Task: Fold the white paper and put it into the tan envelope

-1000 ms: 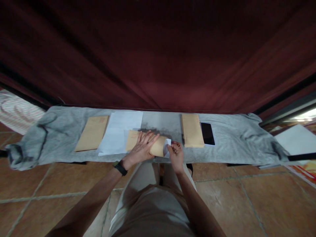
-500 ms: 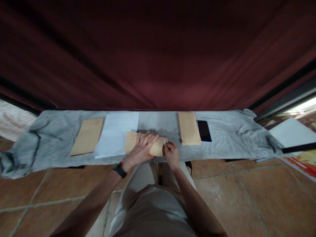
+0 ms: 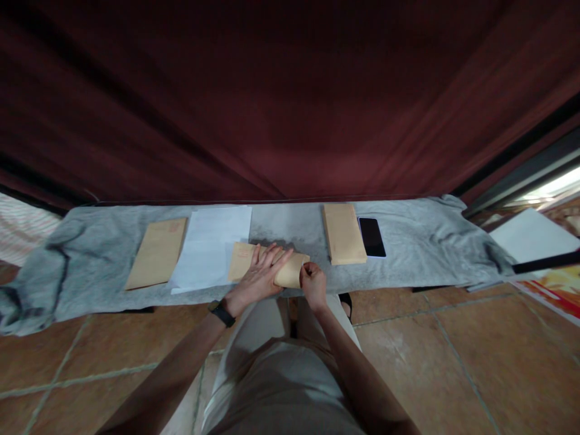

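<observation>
Three: envelopes [image 3: 157, 252]
One each: phone [image 3: 372, 237], sheet [image 3: 211, 244]
Middle envelope [image 3: 242, 261]: under flat left hand [image 3: 260, 278]
Right hand [image 3: 312, 283]: closed at its right end

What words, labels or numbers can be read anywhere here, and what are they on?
Nothing can be read.
Flat brown paper envelope at the left: reddish print, too blurred.
Brown paper envelope under the left hand: faint reddish print, blurred.
Orange-red printed sheet at the right edge: too blurred.
Black rectangular phone: dark screen, no text.
</observation>
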`<state>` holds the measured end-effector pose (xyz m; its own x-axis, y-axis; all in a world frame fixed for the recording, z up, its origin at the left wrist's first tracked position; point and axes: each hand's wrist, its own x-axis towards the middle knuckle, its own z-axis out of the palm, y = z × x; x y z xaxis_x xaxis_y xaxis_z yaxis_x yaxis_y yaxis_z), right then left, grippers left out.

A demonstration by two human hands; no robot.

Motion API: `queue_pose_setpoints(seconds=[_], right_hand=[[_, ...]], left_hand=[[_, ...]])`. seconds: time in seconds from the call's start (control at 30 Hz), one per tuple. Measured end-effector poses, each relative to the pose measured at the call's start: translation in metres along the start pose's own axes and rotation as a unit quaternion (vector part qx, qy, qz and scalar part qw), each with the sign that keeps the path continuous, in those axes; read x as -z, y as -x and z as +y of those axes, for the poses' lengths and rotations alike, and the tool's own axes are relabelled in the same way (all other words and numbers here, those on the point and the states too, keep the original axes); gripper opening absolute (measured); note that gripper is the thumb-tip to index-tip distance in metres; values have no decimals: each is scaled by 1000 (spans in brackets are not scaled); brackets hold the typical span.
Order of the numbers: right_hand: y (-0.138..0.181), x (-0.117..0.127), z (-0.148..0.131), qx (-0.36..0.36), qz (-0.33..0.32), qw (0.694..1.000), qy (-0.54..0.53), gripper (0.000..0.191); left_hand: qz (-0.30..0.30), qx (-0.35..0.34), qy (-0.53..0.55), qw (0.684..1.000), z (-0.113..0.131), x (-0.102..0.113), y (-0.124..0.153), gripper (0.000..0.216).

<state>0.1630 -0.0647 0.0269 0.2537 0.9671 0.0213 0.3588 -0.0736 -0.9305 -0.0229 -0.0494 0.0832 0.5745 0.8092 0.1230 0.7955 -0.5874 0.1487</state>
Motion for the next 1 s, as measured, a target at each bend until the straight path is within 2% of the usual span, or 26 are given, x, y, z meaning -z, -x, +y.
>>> queue_pose_setpoints(seconds=[0.5,0.83,1.0], right_hand=[[2,2,-2,-26,35,999,-8,14],[1,3,6,-46,56,995,-67,10],[-1,2,13,-48,74,993,-82,15]], left_hand=[[-4,-8,6,1000,1,1,-2,101],[-12,-9,0,1000,9,6,-6,99],[-18,-13,-21,1000,11,8,-7,97]])
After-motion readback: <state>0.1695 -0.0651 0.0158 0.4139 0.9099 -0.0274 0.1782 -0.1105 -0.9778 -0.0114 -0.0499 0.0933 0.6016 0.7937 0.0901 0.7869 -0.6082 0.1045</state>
